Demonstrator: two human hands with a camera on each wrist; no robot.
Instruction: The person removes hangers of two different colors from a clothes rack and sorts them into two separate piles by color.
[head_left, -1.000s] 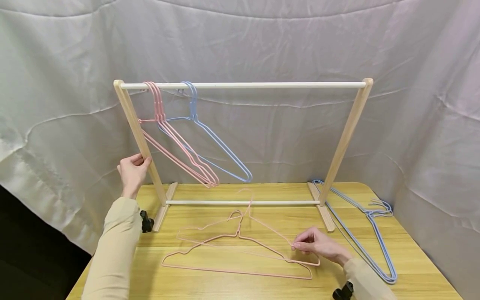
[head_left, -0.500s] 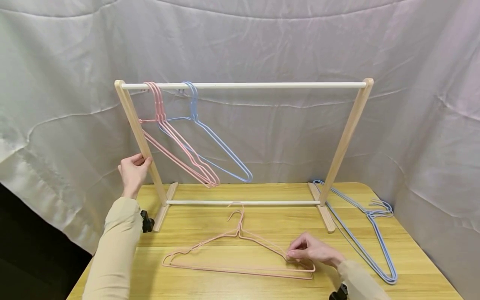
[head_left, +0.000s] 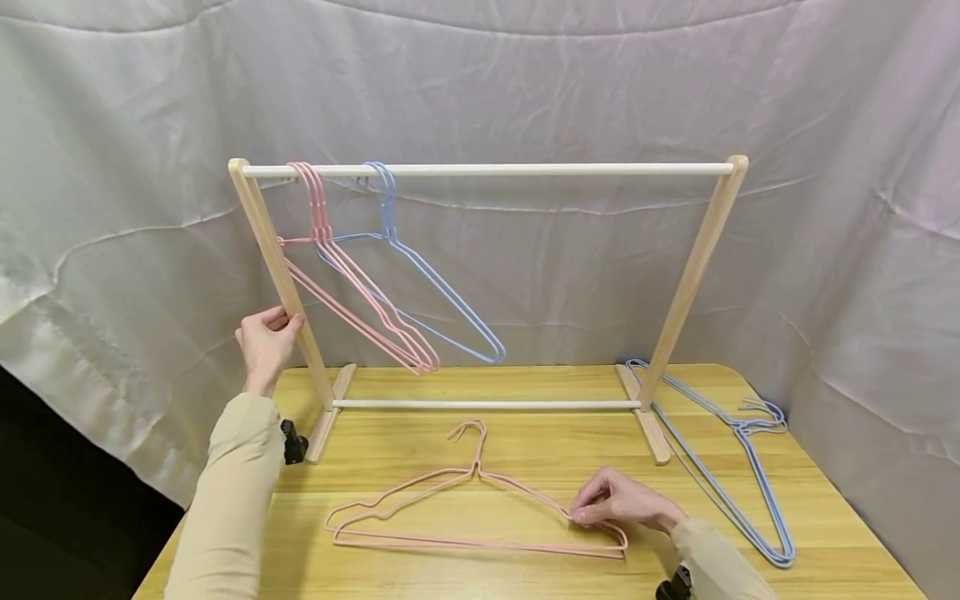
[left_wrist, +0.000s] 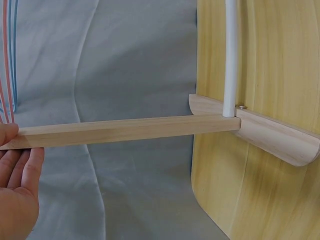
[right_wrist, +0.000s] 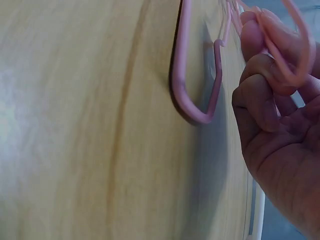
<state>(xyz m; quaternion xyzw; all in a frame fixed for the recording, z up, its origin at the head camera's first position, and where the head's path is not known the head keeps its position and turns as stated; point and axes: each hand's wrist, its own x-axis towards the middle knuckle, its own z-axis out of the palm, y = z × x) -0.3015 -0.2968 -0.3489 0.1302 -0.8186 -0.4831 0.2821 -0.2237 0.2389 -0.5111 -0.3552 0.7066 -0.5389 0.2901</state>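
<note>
Pink hangers point(head_left: 480, 517) lie on the wooden table point(head_left: 420, 575), the right hand point(head_left: 618, 504) pinching one, while the left hand point(head_left: 264, 343) grips the wooden rack point(head_left: 281, 275), fingers half hidden.

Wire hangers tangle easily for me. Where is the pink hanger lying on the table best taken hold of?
Probably the pink hanger at its neck below the hook, from above: it lies flat, hook toward the rack. The right hand pinches its right shoulder.
</note>
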